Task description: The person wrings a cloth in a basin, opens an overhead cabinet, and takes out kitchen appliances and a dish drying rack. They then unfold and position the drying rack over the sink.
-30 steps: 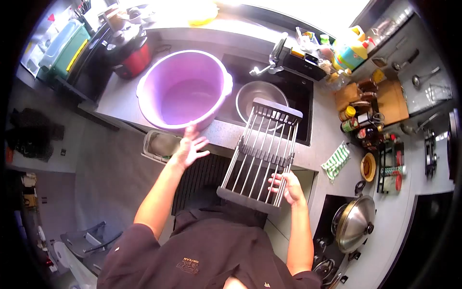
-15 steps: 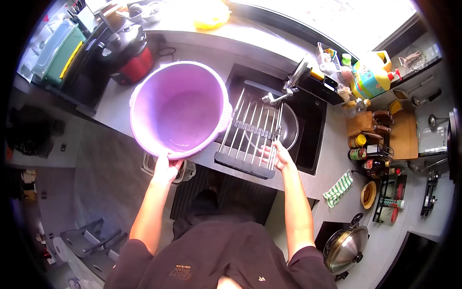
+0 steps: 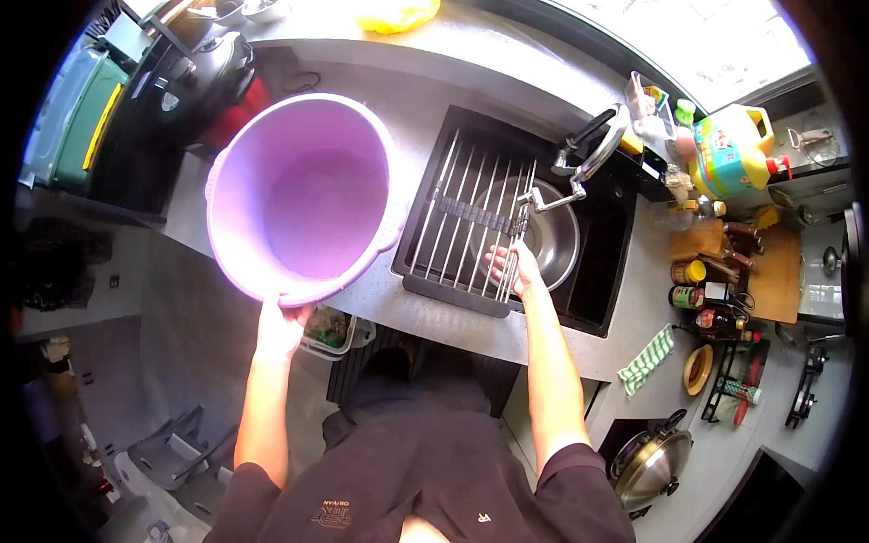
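A large purple basin (image 3: 317, 199) stands on the counter, its open mouth tilted toward me. My left hand (image 3: 282, 321) grips its near rim, the thumb over the edge. To the right, a metal drying rack (image 3: 462, 226) with dark end bars lies across the left part of the black sink (image 3: 602, 262). My right hand (image 3: 514, 269) is closed round the rack's right side rods. A round steel bowl (image 3: 557, 235) sits in the sink, partly under the rack. The chrome faucet (image 3: 597, 154) reaches over the bowl.
A green-and-white cloth (image 3: 647, 360) lies right of the sink, near a lidded pan (image 3: 654, 471). Bottles and a yellow jug (image 3: 731, 149) stand at the back right. Left of the basin is a red-and-black cooker (image 3: 222, 90). A bin (image 3: 330, 330) hangs below the counter edge.
The rack has moved forward and down from in front of the counter onto the sink. My left hand has gone from open beside the basin to holding its rim, and the basin sits further left.
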The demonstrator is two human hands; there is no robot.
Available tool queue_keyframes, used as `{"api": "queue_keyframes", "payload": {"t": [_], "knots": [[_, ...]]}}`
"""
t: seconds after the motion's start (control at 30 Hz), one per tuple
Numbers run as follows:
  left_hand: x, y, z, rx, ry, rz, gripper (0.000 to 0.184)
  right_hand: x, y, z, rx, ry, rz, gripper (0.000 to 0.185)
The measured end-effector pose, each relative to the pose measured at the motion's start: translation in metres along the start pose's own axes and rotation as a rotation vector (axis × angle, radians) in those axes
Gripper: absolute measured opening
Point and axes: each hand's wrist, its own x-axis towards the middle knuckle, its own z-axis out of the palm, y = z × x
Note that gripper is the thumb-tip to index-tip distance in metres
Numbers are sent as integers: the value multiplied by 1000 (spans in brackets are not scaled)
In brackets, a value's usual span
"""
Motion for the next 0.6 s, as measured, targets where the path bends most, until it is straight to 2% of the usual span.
{"api": "queue_keyframes", "payload": {"t": [0.07, 0.1, 0.13, 0.17, 0.2, 0.27, 0.33, 0.37, 0.4, 0.47, 0.53, 0.6], "knots": [[-3, -1, 7, 36, 0, 12, 44, 4, 1, 2, -7, 2, -9, 27], [-5, -1, 7, 46, -20, 17, 47, 5, 2, 3, -61, 15, -43, 39], [-11, -5, 7, 55, -37, 20, 51, 5, 10, 6, -51, 86, -144, 28], [-36, -10, 23, 208, -48, 52, 65, 3, 13, 8, -59, 95, -158, 28], [-49, -21, 27, 243, -32, -14, 73, 4, 14, 7, -68, 101, -180, 28], [-68, -44, 17, 502, -203, -169, 67, 7, 12, 5, -34, 89, -109, 32], [-83, -86, 43, 1192, -439, 140, 67, 8, 9, 3, -39, 52, -41, 36], [-79, -106, 66, 1454, -561, 550, 73, 16, 12, 1, -41, 81, 12, 38], [-66, -123, 93, 1679, -672, 989, 81, 14, 11, 4, -30, 102, 49, 32], [-36, -155, 129, 1842, -794, 1115, 89, 3, 12, 11, -12, 103, -53, 25], [-8, -178, 142, 1915, -792, 1103, 92, -5, 11, 14, -4, 90, -102, 19], [15, -179, 146, 2018, -784, 1119, 81, -4, 2, 13, -16, 42, -85, 24]]}}
